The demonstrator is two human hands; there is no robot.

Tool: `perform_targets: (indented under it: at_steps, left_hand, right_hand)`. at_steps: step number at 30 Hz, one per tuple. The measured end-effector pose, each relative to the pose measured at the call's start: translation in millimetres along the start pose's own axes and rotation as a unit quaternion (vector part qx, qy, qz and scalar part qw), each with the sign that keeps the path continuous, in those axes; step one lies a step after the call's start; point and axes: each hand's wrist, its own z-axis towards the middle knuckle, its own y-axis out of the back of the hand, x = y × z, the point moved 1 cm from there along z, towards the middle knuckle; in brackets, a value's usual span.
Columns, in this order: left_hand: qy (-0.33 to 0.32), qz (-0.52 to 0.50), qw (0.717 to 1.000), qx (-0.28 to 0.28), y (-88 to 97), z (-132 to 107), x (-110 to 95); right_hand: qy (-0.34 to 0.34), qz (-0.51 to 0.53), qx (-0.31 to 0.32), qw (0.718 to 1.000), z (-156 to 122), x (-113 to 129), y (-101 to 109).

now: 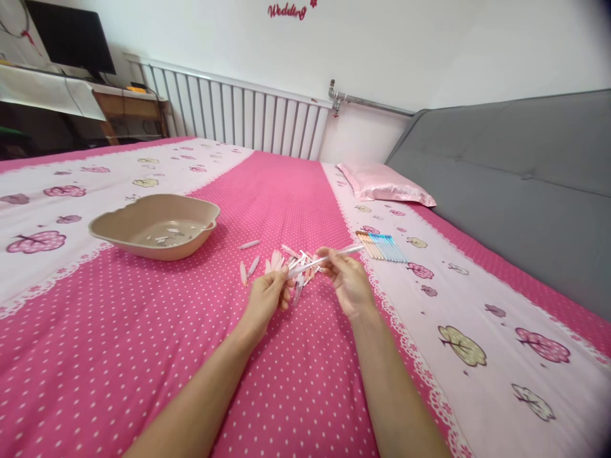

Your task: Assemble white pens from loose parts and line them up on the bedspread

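Both hands hold a slender, translucent whitish pen (pixel 312 262) slantwise above the bed. My left hand (pixel 271 291) pinches its lower left end. My right hand (pixel 349 277) grips it further up with thumb and fingers, and the other end sticks out to the right. Under and behind the hands lies a loose pile of small pink and white pen parts (pixel 275 259), partly hidden by the fingers. Several pale, short pieces (pixel 252 266) lie apart to the left of the pile. A neat row of pens (pixel 386 248) with blue and brown ends rests to the right.
A beige basin (pixel 153 251) with small white pieces inside stands on the pink dotted bedspread (pixel 286 197) at left. A pink pillow (pixel 384 184) lies near the grey headboard (pixel 515 172). Behind are a white radiator (pixel 233 108) and a desk with a monitor (pixel 71 37).
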Motion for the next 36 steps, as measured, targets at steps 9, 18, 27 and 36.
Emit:
perform_targets:
  at_steps: [9, 18, 27, 36]
  left_hand:
    - [-0.012, -0.081, 0.984, -0.160, 20.8, 18, -1]
    - [0.017, -0.019, 0.998, -0.055, 17.2, 17, 1]
    - [-0.011, 0.064, 0.995, -0.070, 18.3, 12, -2]
    - [-0.033, 0.092, 0.992, -0.085, 19.9, 13, -1]
  right_hand:
    - [0.037, 0.032, -0.100, 0.994, 14, -15, 10]
    - [-0.021, -0.183, 0.109, 0.977, 3, -38, -11]
    - [0.057, -0.421, 0.024, 0.905, 10, -38, 1]
    - [-0.091, -0.737, -0.141, 0.655, 11, 0, 46]
